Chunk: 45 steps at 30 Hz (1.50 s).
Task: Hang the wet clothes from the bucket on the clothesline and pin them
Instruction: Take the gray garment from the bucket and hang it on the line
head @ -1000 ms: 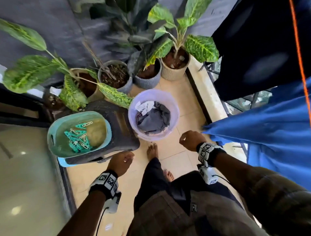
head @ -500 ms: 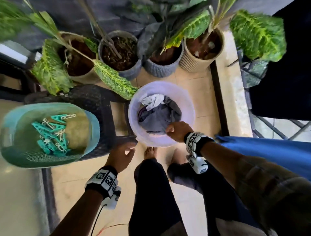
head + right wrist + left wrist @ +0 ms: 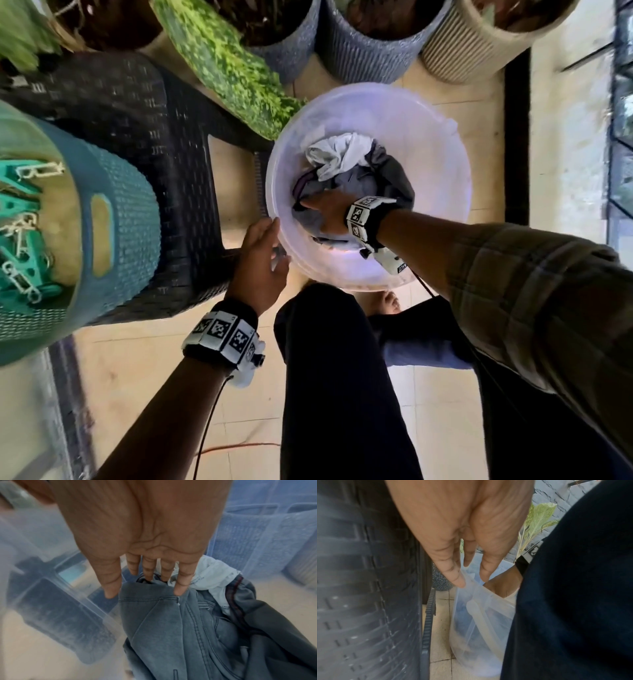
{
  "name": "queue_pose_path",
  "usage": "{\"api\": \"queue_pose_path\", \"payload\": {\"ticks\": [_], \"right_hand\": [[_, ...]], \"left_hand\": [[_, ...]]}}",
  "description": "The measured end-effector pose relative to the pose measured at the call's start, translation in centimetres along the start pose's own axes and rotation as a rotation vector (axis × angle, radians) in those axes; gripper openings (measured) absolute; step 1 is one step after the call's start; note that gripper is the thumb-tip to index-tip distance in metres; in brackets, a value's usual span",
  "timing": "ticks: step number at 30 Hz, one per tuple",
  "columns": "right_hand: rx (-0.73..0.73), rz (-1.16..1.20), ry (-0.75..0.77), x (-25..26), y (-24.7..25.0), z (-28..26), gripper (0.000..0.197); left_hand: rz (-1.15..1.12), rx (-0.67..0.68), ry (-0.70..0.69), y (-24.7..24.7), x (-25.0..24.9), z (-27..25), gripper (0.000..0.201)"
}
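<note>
A translucent bucket stands on the tiled floor, holding a crumpled white cloth and a grey denim garment. My right hand reaches down inside it. In the right wrist view its fingers are straight and touch the top edge of the grey garment, with the thumb beside that edge and the white cloth behind. My left hand is at the bucket's near-left rim. In the left wrist view its straight fingertips touch the bucket rim. No clothesline is in view.
A teal basket of green clothes pegs sits on a black wicker stool left of the bucket. Potted plants line the far side. A dark floor strip runs to the right. My legs stand close behind the bucket.
The view has dropped closer to the bucket. My right hand went from the bucket's rim down onto the clothes. My left hand shifted from the stool's edge to the bucket rim.
</note>
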State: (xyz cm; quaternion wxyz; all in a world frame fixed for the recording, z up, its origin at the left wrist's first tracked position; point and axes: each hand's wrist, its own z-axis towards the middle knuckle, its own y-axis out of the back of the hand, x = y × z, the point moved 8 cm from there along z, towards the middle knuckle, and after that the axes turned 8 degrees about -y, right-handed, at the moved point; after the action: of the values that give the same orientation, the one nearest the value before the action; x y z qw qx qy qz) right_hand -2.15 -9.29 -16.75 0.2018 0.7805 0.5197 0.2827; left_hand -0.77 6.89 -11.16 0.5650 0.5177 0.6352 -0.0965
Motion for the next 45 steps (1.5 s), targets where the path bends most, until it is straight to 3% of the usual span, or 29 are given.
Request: {"api": "queue_pose_path", "payload": {"ticks": [6,9,13,16,22,27,32,40,45], "right_hand": [[-0.090,-0.170,-0.031,-0.7,0.5,0.7,0.043],[-0.114,-0.183,-0.005,-0.8,0.7,0.4,0.053],[-0.095,-0.199,-0.018,-2.3,0.7,-1.9,0.064],[0.015,-0.139,-0.108,-4.4,0.3,-4.7,0.064],[0.019,-0.004,-0.093,-4.2,2.1,-10.6,0.039],[-0.160,0.107,-0.058,-3.6,5.8,-15.3,0.043],[-0.270,0.211,0.061,-1.6,8.0,-19.9,0.020],[-0.705,0.352,0.144,-1.4,16.1,-30.5,0.007],[-0.832,0.449,0.148,-1.8,20.3,-35.1,0.009]], "left_hand": [[0.006,-0.087,-0.013,0.4,-0.6,0.3,0.050],[0.058,-0.075,-0.006,0.8,-1.1,0.7,0.046],[0.082,-0.038,0.005,1.0,-1.8,0.9,0.044],[0.139,0.013,-0.001,1.0,-2.0,1.1,0.047],[0.180,0.111,0.091,0.6,-0.7,1.4,0.046],[0.171,0.183,0.142,0.3,-2.7,0.9,0.062],[0.130,0.218,-0.051,1.1,-9.6,-0.3,0.073],[0.169,0.370,-0.180,1.5,-18.5,-2.7,0.071],[0.121,0.296,-0.194,3.3,-23.8,-1.2,0.073]]}}
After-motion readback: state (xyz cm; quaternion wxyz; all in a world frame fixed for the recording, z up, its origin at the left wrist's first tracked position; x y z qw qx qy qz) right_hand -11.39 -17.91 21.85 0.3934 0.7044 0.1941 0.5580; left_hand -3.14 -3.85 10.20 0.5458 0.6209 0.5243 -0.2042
